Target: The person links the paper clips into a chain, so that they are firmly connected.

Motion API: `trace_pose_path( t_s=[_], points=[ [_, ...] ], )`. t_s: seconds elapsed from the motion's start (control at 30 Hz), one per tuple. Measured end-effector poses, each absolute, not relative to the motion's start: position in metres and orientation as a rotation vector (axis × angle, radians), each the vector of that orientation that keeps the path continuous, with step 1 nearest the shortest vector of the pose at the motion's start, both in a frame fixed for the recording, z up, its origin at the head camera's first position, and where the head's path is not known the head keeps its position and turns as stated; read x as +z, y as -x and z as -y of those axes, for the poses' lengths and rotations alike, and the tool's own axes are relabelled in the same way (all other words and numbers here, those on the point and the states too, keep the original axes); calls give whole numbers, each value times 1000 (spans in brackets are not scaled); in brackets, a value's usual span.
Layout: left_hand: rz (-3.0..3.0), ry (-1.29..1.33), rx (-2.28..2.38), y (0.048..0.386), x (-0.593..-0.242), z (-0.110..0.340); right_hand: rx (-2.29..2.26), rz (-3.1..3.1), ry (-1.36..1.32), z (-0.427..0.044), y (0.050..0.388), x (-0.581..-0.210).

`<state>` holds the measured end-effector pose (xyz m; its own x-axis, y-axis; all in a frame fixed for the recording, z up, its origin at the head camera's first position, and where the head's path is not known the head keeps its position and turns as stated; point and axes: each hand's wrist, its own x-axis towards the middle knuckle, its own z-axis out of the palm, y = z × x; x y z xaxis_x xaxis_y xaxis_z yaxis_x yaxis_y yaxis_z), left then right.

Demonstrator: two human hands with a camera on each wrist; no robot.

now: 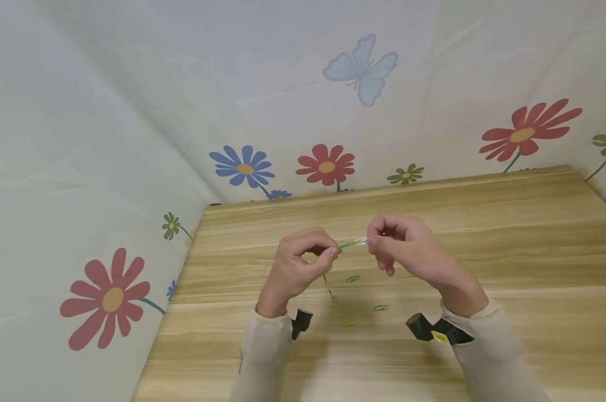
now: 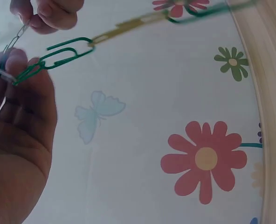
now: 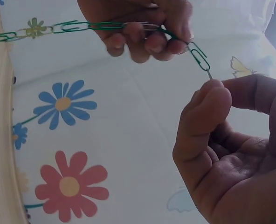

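Between thumb and fingers my left hand (image 1: 295, 265) pinches a chain of linked paper clips. One end hangs below that hand, with green clips (image 2: 65, 54) and a yellow clip (image 2: 131, 29) in the left wrist view. Toward the right runs a green paper clip (image 1: 347, 244), joined to a white paper clip (image 1: 361, 241). My right hand (image 1: 413, 245) pinches the far end of this white clip; its fingertips hide part of it. The chain stretches between both hands above the table. Part of it is hidden by the left fingers.
On the wooden table (image 1: 534, 234) under the hands lie a loose green paper clip (image 1: 352, 278), another green clip (image 1: 380, 307) and a yellow clip (image 1: 350, 324). Pale cloth walls (image 1: 263, 67) with printed flowers rise behind and at the sides.
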<state>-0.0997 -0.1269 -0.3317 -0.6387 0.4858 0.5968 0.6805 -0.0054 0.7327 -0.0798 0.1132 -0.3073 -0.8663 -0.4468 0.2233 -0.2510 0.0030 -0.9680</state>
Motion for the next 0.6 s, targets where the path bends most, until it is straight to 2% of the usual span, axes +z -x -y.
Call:
trace_pose_path(
  t_s=[0.13, 0.3, 0.6],
  points=[
    [2245, 1219, -1825, 103, -338, 127, -1962, -2278, 656, -115, 75, -302],
    [2280, 1297, -2194, 109, -350, 120, -1885, -2493, 598, -115, 67, -297],
    [2033, 1399, -2511, 104, -356, 104, -1651, -2822, 804, -108, 55, -293]
  ],
)
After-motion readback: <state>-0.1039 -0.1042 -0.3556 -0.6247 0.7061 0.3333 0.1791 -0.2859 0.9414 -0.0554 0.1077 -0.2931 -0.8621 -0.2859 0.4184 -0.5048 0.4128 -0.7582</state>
